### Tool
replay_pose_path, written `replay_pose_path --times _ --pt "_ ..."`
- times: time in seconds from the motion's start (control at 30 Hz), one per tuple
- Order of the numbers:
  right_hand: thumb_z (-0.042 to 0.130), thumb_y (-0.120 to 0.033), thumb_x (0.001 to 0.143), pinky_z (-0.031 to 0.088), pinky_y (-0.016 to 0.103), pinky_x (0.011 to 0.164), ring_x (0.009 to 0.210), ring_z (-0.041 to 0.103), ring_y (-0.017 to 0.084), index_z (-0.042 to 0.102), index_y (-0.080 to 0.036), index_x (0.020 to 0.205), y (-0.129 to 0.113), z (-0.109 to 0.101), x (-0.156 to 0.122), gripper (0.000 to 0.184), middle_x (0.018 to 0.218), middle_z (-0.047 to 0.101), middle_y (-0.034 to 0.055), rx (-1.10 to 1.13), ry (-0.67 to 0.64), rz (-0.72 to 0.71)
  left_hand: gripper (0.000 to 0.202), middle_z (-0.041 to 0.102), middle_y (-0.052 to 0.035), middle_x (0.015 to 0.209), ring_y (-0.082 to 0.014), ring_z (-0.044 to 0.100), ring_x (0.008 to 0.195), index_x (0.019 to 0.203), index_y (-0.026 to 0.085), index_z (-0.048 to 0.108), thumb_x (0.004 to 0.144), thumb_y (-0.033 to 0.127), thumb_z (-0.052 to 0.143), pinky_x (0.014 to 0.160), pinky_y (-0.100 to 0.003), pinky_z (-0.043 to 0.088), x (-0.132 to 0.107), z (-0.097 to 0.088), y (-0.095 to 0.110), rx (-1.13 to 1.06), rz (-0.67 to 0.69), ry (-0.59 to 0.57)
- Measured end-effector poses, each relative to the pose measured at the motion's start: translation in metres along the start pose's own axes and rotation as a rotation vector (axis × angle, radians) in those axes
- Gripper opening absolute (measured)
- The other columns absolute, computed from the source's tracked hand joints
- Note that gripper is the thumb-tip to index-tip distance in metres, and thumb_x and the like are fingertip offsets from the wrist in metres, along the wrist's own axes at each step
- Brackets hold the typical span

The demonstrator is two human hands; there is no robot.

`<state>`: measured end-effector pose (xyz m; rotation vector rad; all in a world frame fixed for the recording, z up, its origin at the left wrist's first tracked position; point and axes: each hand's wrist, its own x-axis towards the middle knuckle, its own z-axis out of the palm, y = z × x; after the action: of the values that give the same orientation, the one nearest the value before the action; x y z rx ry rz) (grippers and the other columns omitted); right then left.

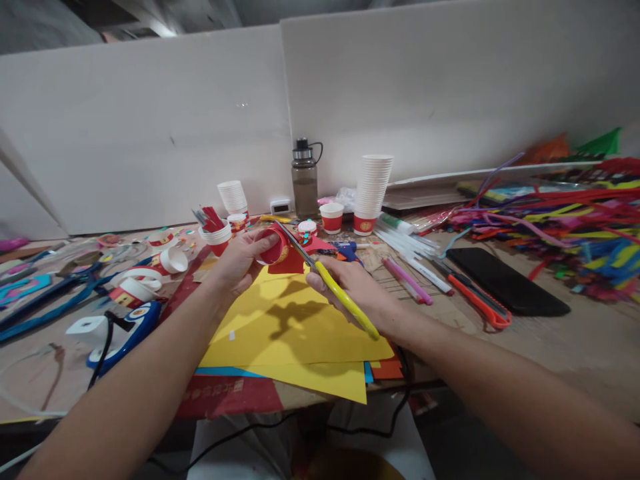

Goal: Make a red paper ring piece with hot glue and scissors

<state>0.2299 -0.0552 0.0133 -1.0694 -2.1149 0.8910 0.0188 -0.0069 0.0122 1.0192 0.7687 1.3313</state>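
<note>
My left hand [239, 261] is closed around a small red paper cup [275, 247], held on its side above the yellow paper sheets [295, 333]. My right hand [356, 288] grips yellow-handled scissors [334, 288]. The blades point up and left and meet the cup's rim beside a piece of red paper [289, 263]. Both hands hover over the table near its front edge.
A tall stack of white cups [373, 190], a dark water bottle [305, 179] and single red cups [331, 217] stand at the back. Pipe cleaners [565, 213] pile up at right, near a black phone [505, 288], an orange utility knife [475, 299] and pens [407, 280]. Cut cups litter the left.
</note>
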Motion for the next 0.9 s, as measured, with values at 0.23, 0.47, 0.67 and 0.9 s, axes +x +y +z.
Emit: replay_pose_path --times 0.23,0.47,0.67,0.9 --pt "0.047 -0.060 0.087 0.033 0.023 0.049 0.055 0.044 0.011 0.050 -0.020 0.076 0.0000 -0.0005 0.0009 0.041 0.062 0.048 -0.0022 -0.005 -0.001 -0.005 0.020 0.069 -0.0031 0.071 -0.0079 0.061 0.061 0.080 0.010 0.072 0.062 0.014 0.080 0.062 -0.015 0.049 0.0006 0.0000 -0.0005 -0.020 0.012 -0.020" --pt "0.045 -0.056 0.090 0.035 0.026 0.056 0.063 0.045 0.012 0.050 -0.020 0.077 0.0013 -0.0011 0.0000 0.039 0.070 0.050 -0.0005 -0.056 -0.002 -0.053 0.020 0.068 -0.0035 0.069 -0.0084 0.060 0.060 0.078 0.010 0.072 0.062 0.018 0.081 0.060 -0.016 0.048 0.0022 -0.0045 -0.0020 0.030 0.018 -0.029" --pt "0.047 -0.054 0.090 0.035 0.026 0.058 0.067 0.046 0.013 0.050 -0.019 0.083 0.0029 0.0002 0.0003 0.035 0.077 0.052 0.0003 -0.063 -0.015 -0.019 0.021 0.071 -0.0046 0.074 -0.0096 0.062 0.063 0.080 0.011 0.072 0.065 0.022 0.081 0.062 -0.018 0.047 -0.0011 -0.0025 -0.0062 0.102 -0.010 -0.093" --pt "0.048 -0.053 0.090 0.032 0.027 0.057 0.067 0.046 0.013 0.049 -0.020 0.079 0.0051 0.0005 0.0006 0.035 0.074 0.051 -0.0009 -0.089 -0.007 -0.021 0.025 0.070 -0.0036 0.071 -0.0093 0.061 0.062 0.078 0.011 0.072 0.060 0.024 0.084 0.062 -0.018 0.047 -0.0028 -0.0003 -0.0050 0.111 -0.013 -0.088"
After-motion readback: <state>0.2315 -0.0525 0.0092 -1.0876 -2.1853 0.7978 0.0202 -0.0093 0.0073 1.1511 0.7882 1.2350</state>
